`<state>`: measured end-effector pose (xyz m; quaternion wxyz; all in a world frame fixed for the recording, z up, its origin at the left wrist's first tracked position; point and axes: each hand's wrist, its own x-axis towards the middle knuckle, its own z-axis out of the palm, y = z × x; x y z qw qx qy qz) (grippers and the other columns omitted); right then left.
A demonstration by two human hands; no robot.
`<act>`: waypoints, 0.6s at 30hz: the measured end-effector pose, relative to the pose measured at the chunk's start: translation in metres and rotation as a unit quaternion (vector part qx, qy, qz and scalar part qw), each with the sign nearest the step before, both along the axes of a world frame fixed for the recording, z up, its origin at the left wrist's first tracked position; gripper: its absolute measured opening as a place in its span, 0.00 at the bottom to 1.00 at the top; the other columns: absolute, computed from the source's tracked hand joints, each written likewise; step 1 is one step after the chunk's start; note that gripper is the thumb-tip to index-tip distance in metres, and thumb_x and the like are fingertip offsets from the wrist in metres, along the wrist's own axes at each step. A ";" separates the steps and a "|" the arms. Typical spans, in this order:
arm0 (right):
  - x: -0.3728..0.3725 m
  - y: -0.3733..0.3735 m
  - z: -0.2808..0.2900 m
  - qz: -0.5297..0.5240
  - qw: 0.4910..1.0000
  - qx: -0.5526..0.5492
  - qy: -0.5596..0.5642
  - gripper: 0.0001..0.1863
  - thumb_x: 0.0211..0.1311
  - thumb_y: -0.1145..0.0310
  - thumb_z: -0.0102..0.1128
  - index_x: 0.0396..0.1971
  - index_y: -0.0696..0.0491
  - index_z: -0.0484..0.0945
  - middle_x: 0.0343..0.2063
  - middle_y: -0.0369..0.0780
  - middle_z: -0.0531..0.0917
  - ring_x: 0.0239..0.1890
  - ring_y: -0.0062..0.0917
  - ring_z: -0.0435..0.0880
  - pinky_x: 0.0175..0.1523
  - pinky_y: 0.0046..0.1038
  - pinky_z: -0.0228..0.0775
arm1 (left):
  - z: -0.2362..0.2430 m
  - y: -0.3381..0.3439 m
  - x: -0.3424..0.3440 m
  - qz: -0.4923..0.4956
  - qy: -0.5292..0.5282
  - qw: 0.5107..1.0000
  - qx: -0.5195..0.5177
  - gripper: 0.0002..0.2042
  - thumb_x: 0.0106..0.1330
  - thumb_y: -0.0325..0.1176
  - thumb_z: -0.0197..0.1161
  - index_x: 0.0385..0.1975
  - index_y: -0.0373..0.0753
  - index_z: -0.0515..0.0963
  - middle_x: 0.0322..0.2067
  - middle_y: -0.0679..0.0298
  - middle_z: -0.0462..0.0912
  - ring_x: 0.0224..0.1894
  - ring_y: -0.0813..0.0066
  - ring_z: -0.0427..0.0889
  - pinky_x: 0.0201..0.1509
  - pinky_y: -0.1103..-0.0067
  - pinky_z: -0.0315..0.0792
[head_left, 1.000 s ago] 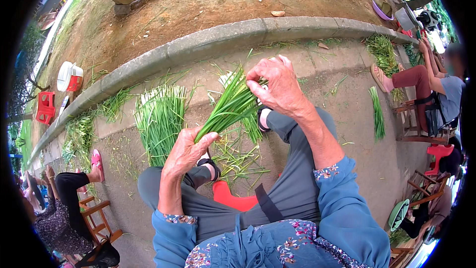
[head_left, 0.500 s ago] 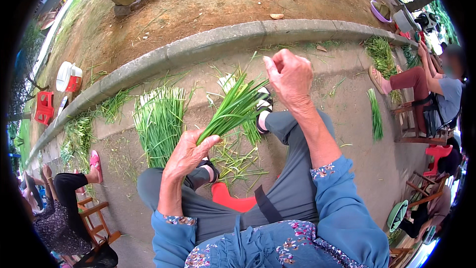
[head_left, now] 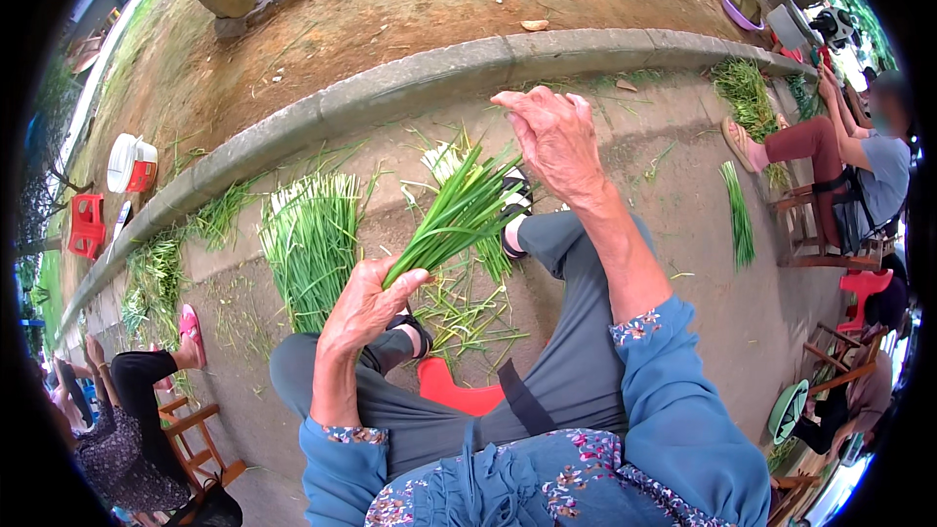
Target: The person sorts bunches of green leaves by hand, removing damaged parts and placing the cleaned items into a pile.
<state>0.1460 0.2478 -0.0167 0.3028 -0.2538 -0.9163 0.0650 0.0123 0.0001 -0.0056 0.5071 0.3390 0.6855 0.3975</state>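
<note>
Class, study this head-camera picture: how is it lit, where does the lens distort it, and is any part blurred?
Head view: soft, even daylight with only faint shadows and no glare; the fisheye lens bends the concrete kerb into an arc and blacks out the corners; the left hand gripping the bunch of green stalks is sharp, as is the raised right hand; people near the rim look stretched and softer.

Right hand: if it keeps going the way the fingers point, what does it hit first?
Probably nothing close: the right hand is raised, fingers pointing left above the leaf tips of the green bunch; beyond lies the concrete curb. Depth is unclear.
</note>
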 end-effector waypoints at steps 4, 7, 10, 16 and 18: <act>0.001 0.001 -0.001 -0.016 1.000 0.003 -0.025 0.09 0.57 0.66 0.55 0.39 0.41 0.77 0.30 0.34 0.76 0.37 0.29 0.78 0.53 0.44 0.60 | -0.002 -0.001 -0.001 -0.001 -0.005 1.000 0.015 0.15 0.65 0.42 0.57 0.32 0.34 0.79 0.13 0.75 0.60 0.17 0.86 0.57 0.20 0.82 0.52; 0.001 0.002 -0.003 -0.023 0.999 -0.002 -0.026 0.08 0.57 0.65 0.56 0.37 0.41 0.77 0.30 0.34 0.76 0.37 0.29 0.78 0.53 0.44 0.60 | -0.001 -0.002 0.000 0.004 -0.008 1.000 0.019 0.15 0.65 0.43 0.57 0.33 0.35 0.79 0.13 0.76 0.59 0.17 0.86 0.57 0.19 0.82 0.52; 0.002 0.003 -0.003 -0.024 0.999 -0.013 -0.026 0.07 0.56 0.66 0.56 0.36 0.42 0.77 0.29 0.34 0.76 0.37 0.29 0.78 0.53 0.45 0.60 | 0.002 -0.001 0.000 0.009 -0.021 1.000 0.019 0.15 0.65 0.43 0.57 0.33 0.35 0.80 0.14 0.76 0.59 0.18 0.87 0.56 0.19 0.83 0.51; 0.003 0.001 -0.001 -0.016 0.999 -0.040 -0.022 0.05 0.56 0.68 0.56 0.34 0.44 0.76 0.29 0.35 0.77 0.38 0.29 0.78 0.54 0.45 0.58 | 0.002 -0.002 -0.001 0.008 -0.024 1.000 0.010 0.14 0.65 0.42 0.57 0.33 0.35 0.79 0.14 0.76 0.60 0.17 0.87 0.57 0.19 0.83 0.52; 0.003 0.001 -0.001 -0.019 0.999 -0.031 -0.010 0.05 0.55 0.68 0.56 0.32 0.46 0.76 0.28 0.36 0.78 0.37 0.30 0.78 0.52 0.43 0.60 | 0.005 -0.001 -0.001 0.005 -0.018 1.000 0.009 0.14 0.65 0.42 0.57 0.33 0.35 0.79 0.14 0.75 0.61 0.18 0.87 0.58 0.20 0.83 0.54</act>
